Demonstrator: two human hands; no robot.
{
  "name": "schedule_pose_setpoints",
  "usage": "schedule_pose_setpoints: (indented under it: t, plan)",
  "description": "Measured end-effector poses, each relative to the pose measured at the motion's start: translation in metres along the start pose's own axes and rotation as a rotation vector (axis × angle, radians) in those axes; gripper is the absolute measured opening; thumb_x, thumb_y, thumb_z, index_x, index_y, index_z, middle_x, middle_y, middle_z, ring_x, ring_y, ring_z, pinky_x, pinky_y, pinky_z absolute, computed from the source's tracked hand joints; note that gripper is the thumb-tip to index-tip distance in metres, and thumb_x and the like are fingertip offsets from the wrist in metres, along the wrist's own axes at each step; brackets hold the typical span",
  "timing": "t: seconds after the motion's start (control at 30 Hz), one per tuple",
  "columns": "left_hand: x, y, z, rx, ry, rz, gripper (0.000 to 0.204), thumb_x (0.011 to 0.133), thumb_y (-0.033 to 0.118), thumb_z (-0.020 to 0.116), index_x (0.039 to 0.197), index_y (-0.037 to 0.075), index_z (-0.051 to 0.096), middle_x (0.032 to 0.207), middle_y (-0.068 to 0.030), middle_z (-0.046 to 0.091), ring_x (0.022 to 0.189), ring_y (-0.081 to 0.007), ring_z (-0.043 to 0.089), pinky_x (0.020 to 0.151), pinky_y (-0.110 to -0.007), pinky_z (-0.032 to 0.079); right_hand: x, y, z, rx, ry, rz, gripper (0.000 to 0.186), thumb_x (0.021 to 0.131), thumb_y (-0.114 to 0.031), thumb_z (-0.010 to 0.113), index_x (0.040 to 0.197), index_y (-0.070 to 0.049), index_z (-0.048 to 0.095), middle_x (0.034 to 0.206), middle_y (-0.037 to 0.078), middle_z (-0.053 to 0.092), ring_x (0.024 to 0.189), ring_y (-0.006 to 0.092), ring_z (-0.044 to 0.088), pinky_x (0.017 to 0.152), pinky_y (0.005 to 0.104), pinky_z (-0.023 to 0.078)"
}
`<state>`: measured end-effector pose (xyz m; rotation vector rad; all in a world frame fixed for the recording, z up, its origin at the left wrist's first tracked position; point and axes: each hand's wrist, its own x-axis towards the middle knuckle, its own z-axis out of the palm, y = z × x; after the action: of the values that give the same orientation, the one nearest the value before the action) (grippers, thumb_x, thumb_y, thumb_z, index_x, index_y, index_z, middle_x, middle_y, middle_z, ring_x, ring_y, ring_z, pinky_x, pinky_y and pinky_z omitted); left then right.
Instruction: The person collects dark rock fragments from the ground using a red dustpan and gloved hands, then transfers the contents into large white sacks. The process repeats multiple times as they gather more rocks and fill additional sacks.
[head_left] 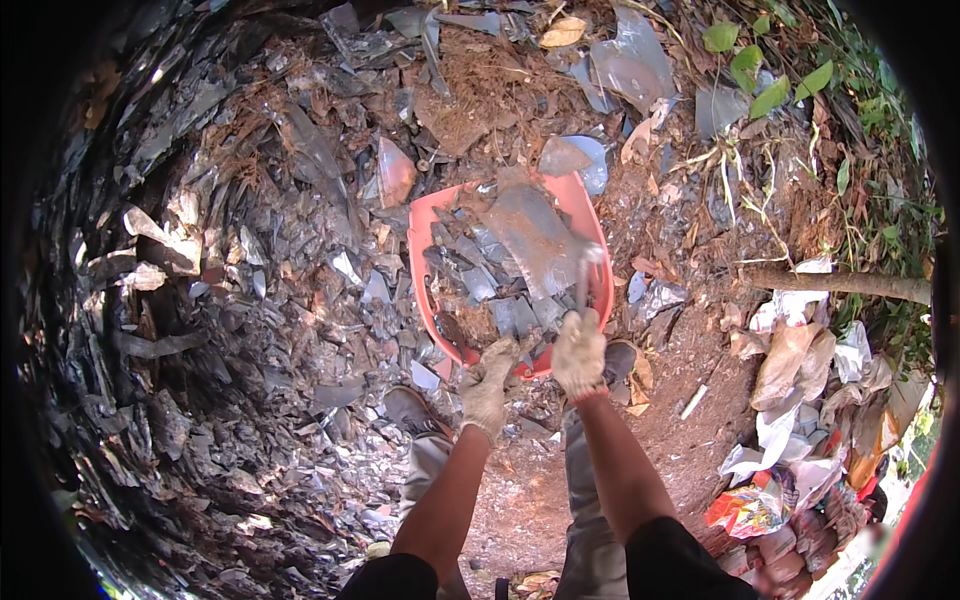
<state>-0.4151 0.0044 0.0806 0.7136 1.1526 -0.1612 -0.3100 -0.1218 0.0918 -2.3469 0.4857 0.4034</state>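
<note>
A red, shallow plastic scoop-shaped pan (pixel 418 255) lies on the ground in front of me, filled with dark, broken glass-like pieces. One large curved sheet (pixel 535 235) rests on top, leaning past the pan's far edge. My left hand (pixel 488 388), in a dirty cream glove, is closed at the pan's near rim and seems to grip it. Also gloved, my right hand (pixel 580 360) is closed round the handle of a hammer (pixel 590 258). The hammer is smeared by motion, and its head is over the pan's right side, beside the large sheet.
Heaps of broken dark shards (pixel 200 400) cover the left and far ground. Larger pieces (pixel 635 65) lie beyond the pan. Crumpled bags and wrappers (pixel 790 440) are piled at right, below a branch (pixel 850 284). Green leaves (pixel 770 95) hang at far right. My shoes (pixel 408 408) flank the pan's near end.
</note>
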Motion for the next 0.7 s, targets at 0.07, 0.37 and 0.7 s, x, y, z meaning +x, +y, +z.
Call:
schedule_pose_setpoints:
  t: [0.07,0.37,0.7]
  plan:
    - [-0.006,0.016,0.008,0.026,0.035,0.015,0.018,0.090,0.018,0.078,0.104,0.009,0.071,0.088,-0.0016,0.072,0.059,-0.0087,0.061,0.048,-0.025,0.046,0.025,0.009,0.016,-0.123,-0.036,-0.061,0.033,0.104,-0.032,0.049,0.106,0.001,0.055,0.083,0.032,0.065,0.084,0.0526,0.065,0.070,0.0565,0.051]
    - [0.036,0.069,-0.007,0.949,0.023,0.409,0.047,0.089,0.033,0.073,0.126,0.006,0.064,0.124,-0.0107,0.067,0.111,-0.0264,0.062,0.095,-0.038,0.049,0.011,-0.033,0.009,0.126,0.089,-0.116,0.034,0.105,-0.032,0.048,0.106,0.002,0.052,0.083,0.032,0.064,0.084,0.0520,0.063,0.072,0.0551,0.048]
    - [0.002,0.052,0.008,1.398,-0.211,0.515,0.069,0.084,0.043,0.074,0.135,0.001,0.056,0.137,-0.0229,0.056,0.131,-0.0396,0.050,0.111,-0.046,0.040,0.055,-0.040,0.022,-0.369,-0.307,-0.351,0.032,0.104,-0.024,0.044,0.109,0.004,0.060,0.087,0.029,0.067,0.091,0.0468,0.066,0.074,0.0521,0.054]
